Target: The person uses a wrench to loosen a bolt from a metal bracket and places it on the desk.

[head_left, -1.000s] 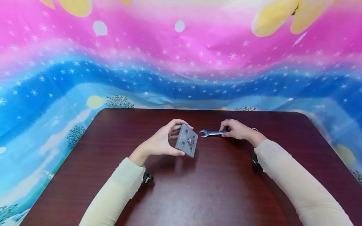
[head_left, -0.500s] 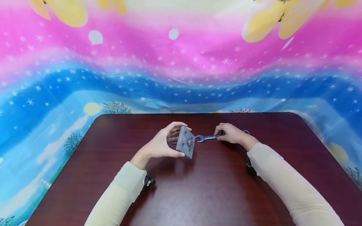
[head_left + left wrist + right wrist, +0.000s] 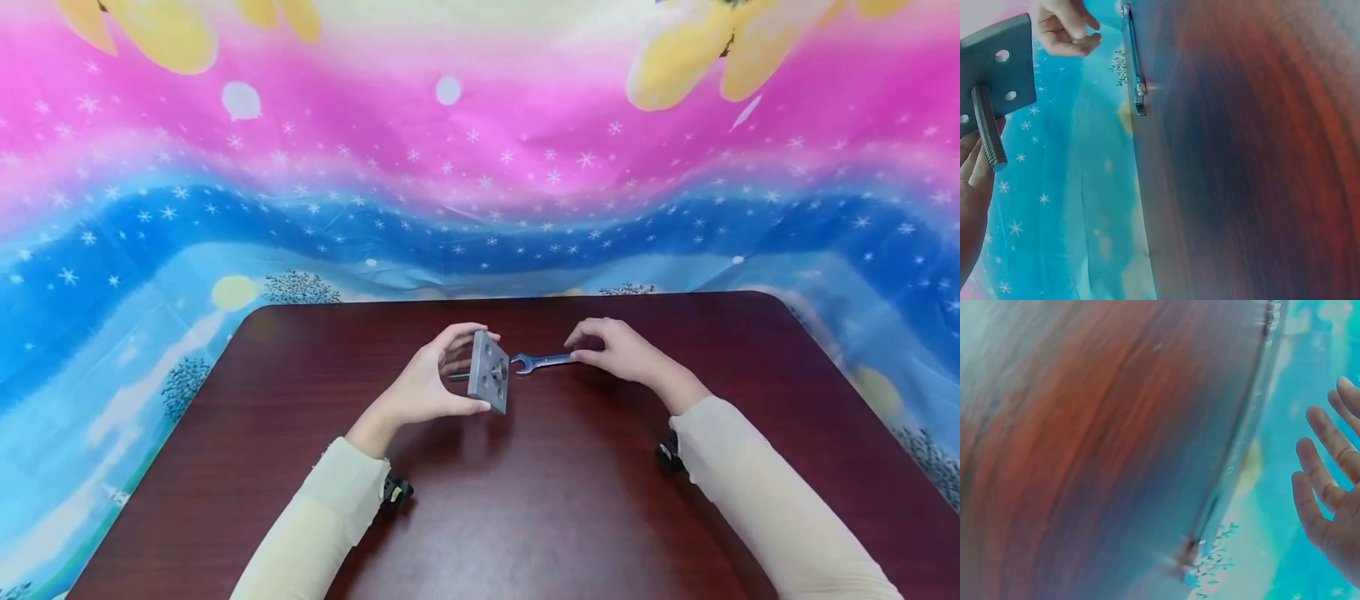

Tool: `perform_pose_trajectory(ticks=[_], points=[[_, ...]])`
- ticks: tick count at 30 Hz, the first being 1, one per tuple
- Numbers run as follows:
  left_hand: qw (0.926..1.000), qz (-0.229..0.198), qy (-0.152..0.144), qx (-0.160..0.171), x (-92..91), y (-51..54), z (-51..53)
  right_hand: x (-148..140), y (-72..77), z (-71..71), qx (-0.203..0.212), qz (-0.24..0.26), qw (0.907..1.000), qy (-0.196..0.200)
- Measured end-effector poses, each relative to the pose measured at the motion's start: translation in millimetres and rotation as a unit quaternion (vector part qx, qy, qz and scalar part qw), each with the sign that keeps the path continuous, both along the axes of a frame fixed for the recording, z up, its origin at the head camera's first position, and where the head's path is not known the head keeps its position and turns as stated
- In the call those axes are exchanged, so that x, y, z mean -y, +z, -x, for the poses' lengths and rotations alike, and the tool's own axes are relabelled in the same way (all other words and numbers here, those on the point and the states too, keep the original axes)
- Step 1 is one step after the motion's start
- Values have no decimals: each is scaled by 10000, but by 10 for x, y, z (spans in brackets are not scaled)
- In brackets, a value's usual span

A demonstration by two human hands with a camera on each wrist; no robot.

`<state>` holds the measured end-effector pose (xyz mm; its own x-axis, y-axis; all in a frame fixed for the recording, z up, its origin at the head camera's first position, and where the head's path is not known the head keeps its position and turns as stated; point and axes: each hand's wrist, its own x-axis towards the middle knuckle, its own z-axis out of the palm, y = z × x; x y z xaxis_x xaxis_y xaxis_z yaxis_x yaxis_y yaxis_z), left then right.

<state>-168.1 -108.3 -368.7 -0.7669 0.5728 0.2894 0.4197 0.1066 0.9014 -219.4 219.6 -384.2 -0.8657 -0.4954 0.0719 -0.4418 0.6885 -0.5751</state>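
My left hand (image 3: 423,385) grips a square grey metal plate (image 3: 483,375) by its edges and holds it up on its side above the table. Several holes pierce the plate. A bolt passes through its middle: the bolt head (image 3: 499,372) faces right, and the threaded shank (image 3: 989,128) sticks out of the other face. Just right of the plate, a silver open-ended wrench (image 3: 543,362) lies on the table. Above the wrench hovers my right hand (image 3: 618,350), its fingers parted and holding nothing; in the right wrist view the fingers (image 3: 1313,459) are spread.
Both hands are over the far half of a dark red-brown wooden table (image 3: 517,508). Behind its far edge hangs a pink and blue printed cloth (image 3: 450,192). A small black device (image 3: 397,489) sits under each wrist.
My right hand's fingers, at the wrench handle before, have come away from it and parted. The plate has turned slightly, showing more of the bolt's shank. The head view has shifted slightly.
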Motion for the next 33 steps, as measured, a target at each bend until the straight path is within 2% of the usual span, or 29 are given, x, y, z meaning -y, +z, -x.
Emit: perform_pose_trajectory(ticks=[2,7,12,18,24,33], points=[[9998,93,124,-93,-9,-5,-13,39,40,-51,-28,160,9999,2],[9987,169,361,-303,-47,-38,-46,197,65,-241,-110,435,9984,331],[9982,136,461,-357,-78,-60,-89,369,62,-421,117,677,9951,704],[9972,170,565,-461,-100,-45,-164,514,97,-566,125,1209,9896,772],[9968,345,547,-469,-113,-21,-275,584,92,-685,70,1388,9865,863],[9943,556,601,-685,-167,-33,-331,651,50,-756,51,1662,9822,876]])
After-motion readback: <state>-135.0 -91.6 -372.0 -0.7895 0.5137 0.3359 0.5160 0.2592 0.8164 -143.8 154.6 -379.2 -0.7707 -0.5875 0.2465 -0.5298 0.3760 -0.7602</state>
